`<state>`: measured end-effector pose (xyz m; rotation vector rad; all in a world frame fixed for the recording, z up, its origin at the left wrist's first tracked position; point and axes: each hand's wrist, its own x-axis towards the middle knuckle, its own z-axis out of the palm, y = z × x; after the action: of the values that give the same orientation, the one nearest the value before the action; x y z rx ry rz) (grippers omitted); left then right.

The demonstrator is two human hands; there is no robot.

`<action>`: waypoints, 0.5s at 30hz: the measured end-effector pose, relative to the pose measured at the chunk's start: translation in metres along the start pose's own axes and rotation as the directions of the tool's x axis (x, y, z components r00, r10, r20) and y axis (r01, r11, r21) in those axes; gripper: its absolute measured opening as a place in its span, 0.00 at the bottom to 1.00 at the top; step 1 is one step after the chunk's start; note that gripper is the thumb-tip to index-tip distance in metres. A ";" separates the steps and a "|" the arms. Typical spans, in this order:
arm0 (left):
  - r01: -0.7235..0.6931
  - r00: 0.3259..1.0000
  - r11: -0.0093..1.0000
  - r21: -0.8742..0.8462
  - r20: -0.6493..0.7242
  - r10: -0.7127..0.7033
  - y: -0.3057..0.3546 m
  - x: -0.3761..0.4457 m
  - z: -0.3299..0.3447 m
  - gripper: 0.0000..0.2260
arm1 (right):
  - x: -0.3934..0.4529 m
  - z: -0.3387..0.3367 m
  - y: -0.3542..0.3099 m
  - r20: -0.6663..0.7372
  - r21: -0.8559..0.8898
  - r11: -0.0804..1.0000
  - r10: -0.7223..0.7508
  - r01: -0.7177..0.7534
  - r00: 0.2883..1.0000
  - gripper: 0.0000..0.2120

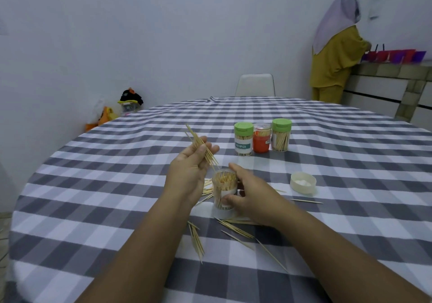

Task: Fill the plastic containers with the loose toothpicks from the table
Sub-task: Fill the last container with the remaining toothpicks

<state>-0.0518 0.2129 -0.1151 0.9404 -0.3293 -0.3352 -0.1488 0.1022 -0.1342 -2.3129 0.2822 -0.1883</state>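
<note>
Left hand (190, 162) pinches a bundle of thin wooden toothpicks (203, 148) above the clear open plastic container (225, 187) at frame centre, gripped by the right hand (250, 191). 3 capped containers (262, 137) stand filled; loose toothpicks (236, 229) remain below.

Open container (225, 189) mid-table (93, 185); three closed containers (261, 138) behind, prob. touching.
</note>
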 end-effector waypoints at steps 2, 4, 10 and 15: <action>0.024 1.000 0.999 0.031 0.008 -0.024 -0.005 -0.001 0.001 0.07 | 0.000 0.000 0.000 -0.003 0.005 1.000 -0.002 0.002 1.000 0.38; 0.050 0.999 0.995 0.082 0.003 -0.050 -0.009 -0.003 0.001 0.08 | 0.000 0.000 -0.001 -0.003 0.007 1.000 -0.003 0.003 1.000 0.38; 0.145 0.988 0.946 0.290 0.014 -0.156 -0.014 -0.013 0.000 0.07 | -0.001 0.000 -0.001 -0.004 0.002 1.000 -0.019 0.019 1.000 0.38; 0.156 0.986 0.895 0.417 -0.010 -0.167 -0.017 -0.016 -0.001 0.08 | -0.002 0.000 0.000 -0.015 0.018 0.999 -0.048 0.048 0.999 0.36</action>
<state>-0.0681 0.2114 -0.1314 1.3916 -0.3545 -0.4395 -0.1507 0.1029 -0.1339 -2.3021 0.2316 -0.2310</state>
